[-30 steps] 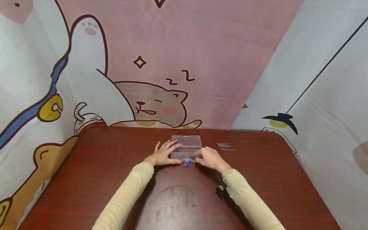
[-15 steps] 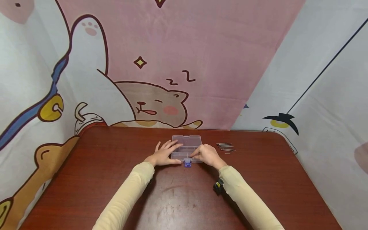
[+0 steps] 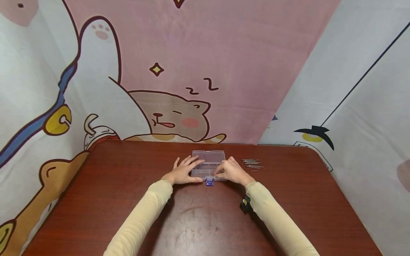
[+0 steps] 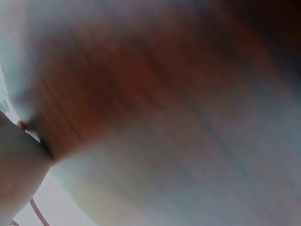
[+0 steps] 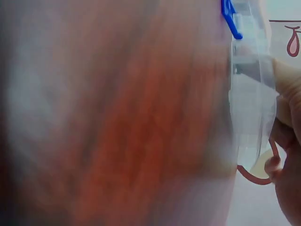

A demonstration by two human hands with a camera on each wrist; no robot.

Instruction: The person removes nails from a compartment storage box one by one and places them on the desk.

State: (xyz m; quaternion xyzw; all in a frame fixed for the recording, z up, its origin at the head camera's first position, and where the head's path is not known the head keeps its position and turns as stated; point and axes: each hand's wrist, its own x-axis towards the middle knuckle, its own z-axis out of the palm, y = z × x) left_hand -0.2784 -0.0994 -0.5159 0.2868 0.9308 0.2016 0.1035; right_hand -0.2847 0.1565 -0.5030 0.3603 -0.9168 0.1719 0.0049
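A clear plastic compartment box (image 3: 200, 173) lies on the table, its lid (image 3: 209, 156) folded back and its blue latch (image 3: 209, 183) toward me. My left hand (image 3: 181, 174) rests with spread fingers against the box's left side. My right hand (image 3: 234, 172) reaches over the right side, thumb and index finger close together at the front right compartment. Whether they pinch something is hidden. The right wrist view shows the box wall (image 5: 251, 110) side-on beside my right fingers, with a small dark spot behind the plastic. Only part of my left hand (image 4: 21, 165) shows in the left wrist view.
Several thin metal rods (image 3: 252, 162), perhaps nails or bits, lie in a loose row right of the box. One short thin piece (image 3: 254, 171) lies nearer. The brown table (image 3: 179, 220) ends at a printed cloth (image 3: 250, 71) behind and at the sides.
My right hand has shifted slightly, its index finger drawing back from a pointing reach to close against the thumb in the box. The left hand, box and rods keep their places.
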